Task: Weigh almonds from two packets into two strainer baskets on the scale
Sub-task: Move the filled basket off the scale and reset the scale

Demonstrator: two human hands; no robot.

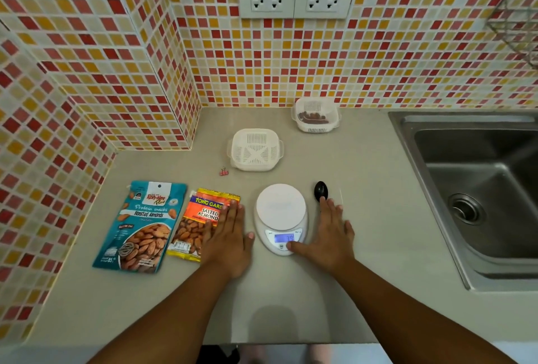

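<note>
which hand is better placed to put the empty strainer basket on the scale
Probably the left hand: it lies flat left of the scale, partly on the salted almonds packet, below the empty strainer basket. The right hand has its thumb at the scale's buttons.

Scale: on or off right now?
On. The scale has its display lit blue with digits showing, too blurred to read; its platform is bare.

Wall tiles [349, 52]: mosaic of red, orange, yellow and cream squares. Surface [364, 262]: plain beige. Scale [281, 218]: white, display lit blue. Both strainer baskets [255, 149] [316, 115]: white, slotted. Left packet [142, 227]: teal with brown almonds. Right packet [201, 218]: orange and yellow. Spoon [321, 190]: black. Clip [224, 171]: pink. Sink [480, 189]: grey steel.
</note>
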